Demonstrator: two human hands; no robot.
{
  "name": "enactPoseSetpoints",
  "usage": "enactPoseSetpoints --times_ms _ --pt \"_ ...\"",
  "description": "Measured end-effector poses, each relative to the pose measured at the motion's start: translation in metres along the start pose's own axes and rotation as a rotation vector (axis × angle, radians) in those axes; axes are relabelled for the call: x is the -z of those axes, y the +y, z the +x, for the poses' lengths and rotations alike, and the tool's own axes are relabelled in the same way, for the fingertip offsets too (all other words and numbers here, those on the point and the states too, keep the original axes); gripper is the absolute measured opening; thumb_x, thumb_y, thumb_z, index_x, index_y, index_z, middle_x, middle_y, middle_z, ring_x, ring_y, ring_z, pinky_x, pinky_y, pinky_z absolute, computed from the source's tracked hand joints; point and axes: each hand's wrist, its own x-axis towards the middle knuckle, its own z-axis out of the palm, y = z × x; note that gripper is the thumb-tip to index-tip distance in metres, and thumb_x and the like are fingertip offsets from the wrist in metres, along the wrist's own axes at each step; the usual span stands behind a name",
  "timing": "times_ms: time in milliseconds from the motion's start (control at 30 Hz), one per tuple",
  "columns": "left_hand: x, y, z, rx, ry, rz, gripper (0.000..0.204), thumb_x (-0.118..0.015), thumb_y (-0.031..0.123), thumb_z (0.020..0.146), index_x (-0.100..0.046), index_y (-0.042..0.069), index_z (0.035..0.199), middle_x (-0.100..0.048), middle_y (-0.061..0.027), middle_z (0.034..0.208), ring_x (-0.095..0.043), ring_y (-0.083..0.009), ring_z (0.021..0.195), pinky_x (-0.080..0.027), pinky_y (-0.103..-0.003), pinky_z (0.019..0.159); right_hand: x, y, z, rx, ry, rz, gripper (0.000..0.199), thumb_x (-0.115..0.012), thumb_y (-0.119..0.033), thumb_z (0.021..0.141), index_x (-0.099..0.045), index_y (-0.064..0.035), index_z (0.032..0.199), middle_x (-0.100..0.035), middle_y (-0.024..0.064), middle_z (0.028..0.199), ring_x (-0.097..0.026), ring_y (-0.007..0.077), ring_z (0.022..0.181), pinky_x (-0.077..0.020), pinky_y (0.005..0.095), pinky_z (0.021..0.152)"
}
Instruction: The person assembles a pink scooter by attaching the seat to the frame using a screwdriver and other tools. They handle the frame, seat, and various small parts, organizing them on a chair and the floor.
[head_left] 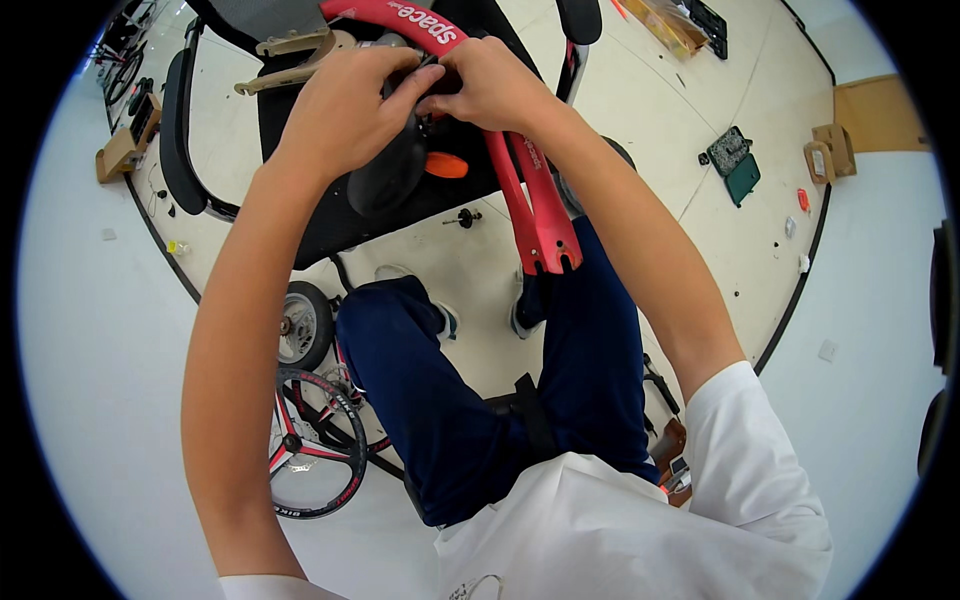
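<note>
Curving beside the right fingers (450, 102) is a red frame (545, 232).

12 o'clock: whatever lies between the left hand (343, 108) and right hand (488, 84) is covered by them; the red frame (549, 225) is partly hidden behind the right hand and clipped by the top edge. 11 o'clock: chair (310, 226) cut off above; 10 o'clock: bicycle (125, 78) too small for detail. 3 o'clock: black object (943, 300) truncated at the rim, kind indeterminate; dark speck (737, 294) unidentifiable.
</note>
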Motion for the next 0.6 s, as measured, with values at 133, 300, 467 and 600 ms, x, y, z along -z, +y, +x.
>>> enactPoseSetpoints --times_ms 133,300,467,600 --pt "-0.008 0.005 -0.009 0.081 0.049 -0.14 0.026 -0.069 0.023 0.09 -0.068 -0.001 0.099 -0.061 -0.0083 0.076 -0.057 -0.0153 0.067 -0.044 -0.03 0.061 0.0 -0.004 0.003 0.001 -0.009 0.012 0.024 -0.079 -0.013 0.075 -0.071 0.003 0.092 -0.071 0.0179 0.077 -0.07 0.0301 0.07 -0.0546 0.0349 0.067" --pt "-0.006 0.01 -0.01 -0.05 0.182 -0.173 0.016 -0.07 0.007 0.086 -0.07 0.003 0.101 -0.064 -0.0067 0.092 -0.06 -0.0171 0.074 -0.047 -0.029 0.068 -0.004 0.005 0.004 0.045 -0.06 0.146 0.024 -0.077 -0.01 0.075 -0.07 0.0041 0.094 -0.072 0.0171 0.079 -0.071 0.0276 0.074 -0.0554 0.034 0.071" --pt "-0.002 -0.016 0.0 -0.325 0.001 0.083 0.026 -0.068 0.0 0.085 -0.067 0.005 0.11 -0.062 -0.0075 0.103 -0.063 -0.0262 0.086 -0.051 -0.035 0.076 0.004 0.004 0.005 -0.011 -0.125 0.118 0.024 -0.076 -0.008 0.076 -0.07 0.0045 0.094 -0.073 0.0152 0.084 -0.072 0.0238 0.076 -0.0565 0.0327 0.075" --pt "0.003 -0.007 0.005 -0.297 0.065 0.211 0.031 -0.069 0.003 0.084 -0.064 0.007 0.114 -0.061 -0.0077 0.103 -0.063 -0.0303 0.093 -0.052 -0.039 0.08 0.002 0.006 0.006 0.008 -0.117 0.167 0.023 -0.075 -0.008 0.075 -0.07 0.0029 0.095 -0.074 0.0139 0.084 -0.073 0.0229 0.078 -0.0569 0.032 0.077"
